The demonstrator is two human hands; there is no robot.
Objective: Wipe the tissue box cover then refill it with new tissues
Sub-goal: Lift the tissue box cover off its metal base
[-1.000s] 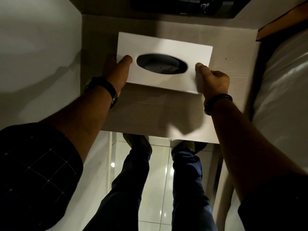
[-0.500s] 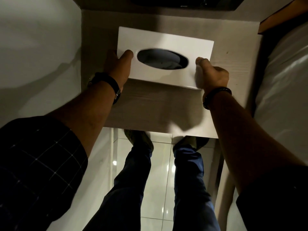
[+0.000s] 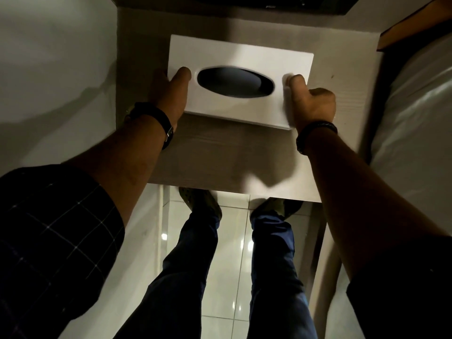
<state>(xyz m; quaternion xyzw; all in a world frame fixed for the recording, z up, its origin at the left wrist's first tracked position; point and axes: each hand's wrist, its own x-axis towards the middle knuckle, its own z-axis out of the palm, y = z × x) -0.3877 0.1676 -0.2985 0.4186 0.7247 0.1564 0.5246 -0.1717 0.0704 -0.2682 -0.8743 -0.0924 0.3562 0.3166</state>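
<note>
A white rectangular tissue box cover [image 3: 244,55] with a dark oval slot sits over the pale wooden bedside table [image 3: 220,152]. My left hand [image 3: 168,94] grips its left end, thumb on top beside the slot. My right hand [image 3: 310,104] grips its right end, thumb on the top face. The slot looks dark, and no tissue shows in it. I cannot tell whether the cover rests on the table or hangs just above it.
A white wall [image 3: 53,69] closes off the left side. A bed with white sheets [image 3: 415,118] and a wooden headboard edge [image 3: 415,23] lies to the right. A dark object [image 3: 269,2] sits at the table's far edge. My legs stand on glossy floor tiles [image 3: 234,265].
Both hands have kept their hold on the cover and carried it slightly farther back on the table. The right thumb looks blurred from motion.
</note>
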